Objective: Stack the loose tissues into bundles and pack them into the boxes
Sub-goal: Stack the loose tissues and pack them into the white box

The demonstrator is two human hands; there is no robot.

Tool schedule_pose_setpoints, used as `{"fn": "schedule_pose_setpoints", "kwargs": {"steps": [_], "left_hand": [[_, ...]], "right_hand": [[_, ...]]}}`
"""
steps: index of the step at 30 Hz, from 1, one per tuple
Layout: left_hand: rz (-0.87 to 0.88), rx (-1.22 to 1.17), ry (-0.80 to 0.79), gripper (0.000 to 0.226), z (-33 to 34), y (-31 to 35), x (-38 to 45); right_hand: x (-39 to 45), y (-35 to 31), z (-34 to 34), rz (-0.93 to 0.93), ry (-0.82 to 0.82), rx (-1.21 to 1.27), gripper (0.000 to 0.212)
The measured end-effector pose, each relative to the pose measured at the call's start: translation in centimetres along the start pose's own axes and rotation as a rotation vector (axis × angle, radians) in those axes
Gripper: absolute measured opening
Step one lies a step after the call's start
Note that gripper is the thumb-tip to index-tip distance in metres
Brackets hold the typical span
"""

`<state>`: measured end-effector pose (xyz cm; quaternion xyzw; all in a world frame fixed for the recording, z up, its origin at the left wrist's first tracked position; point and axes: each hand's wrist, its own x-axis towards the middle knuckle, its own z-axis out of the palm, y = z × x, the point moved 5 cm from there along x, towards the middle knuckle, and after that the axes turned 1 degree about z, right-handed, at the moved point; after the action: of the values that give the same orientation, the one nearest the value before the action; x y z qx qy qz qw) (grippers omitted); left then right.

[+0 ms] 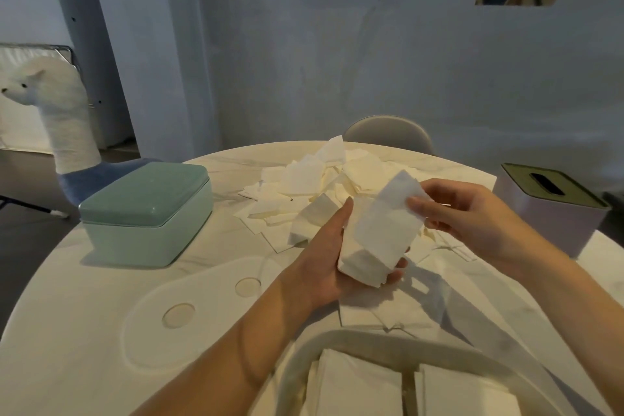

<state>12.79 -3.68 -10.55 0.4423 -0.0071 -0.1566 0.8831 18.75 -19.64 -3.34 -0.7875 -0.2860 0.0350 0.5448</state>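
Observation:
My left hand (329, 258) grips a thick bundle of white tissues (378, 243) from below and the side, held above the table. My right hand (462, 209) pinches the top tissue of that bundle at its upper right corner. A heap of loose white tissues (314, 179) lies on the round table behind my hands. More loose tissues (388, 312) lie flat under the bundle. At the near edge an open pale box (354, 339) holds two stacks of tissues (358, 385). A closed mint-green box (148, 213) stands at the left. A pale box with an olive slotted lid (553, 203) stands at the right.
The white marble table (101, 297) carries a flat white lid with two round marks (189, 311) at the near left. A grey chair back (388, 132) rises behind the far edge. A plush llama (64, 118) stands off the table at the left.

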Motion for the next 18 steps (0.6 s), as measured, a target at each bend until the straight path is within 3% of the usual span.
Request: {"fn": "schedule_pose_setpoints", "kwargs": {"steps": [3,6,9,13,18], "left_hand": [[-0.020,0.012,-0.035,0.073,0.2,-0.2,-0.1],[0.004,0.041,-0.031,0.053,0.6,-0.2,-0.5],[0.057,0.164,-0.032,0.042,0.8,0.1,-0.8],[-0.012,0.229,-0.085,0.034,1.0,0.5,-1.4],[-0.079,0.248,-0.109,0.025,1.2,0.1,-1.4]], "right_hand": [[0.4,0.5,1.0,-0.092,0.079,-0.219,0.020],[0.5,1.1,1.9,-0.160,0.169,-0.425,0.043],[0.6,1.6,2.3,-0.113,0.098,-0.392,0.051],[0.3,1.1,3.4,-0.132,0.004,-0.348,0.026],[-0.4,0.8,4.1,-0.036,0.021,-0.169,0.036]]}}
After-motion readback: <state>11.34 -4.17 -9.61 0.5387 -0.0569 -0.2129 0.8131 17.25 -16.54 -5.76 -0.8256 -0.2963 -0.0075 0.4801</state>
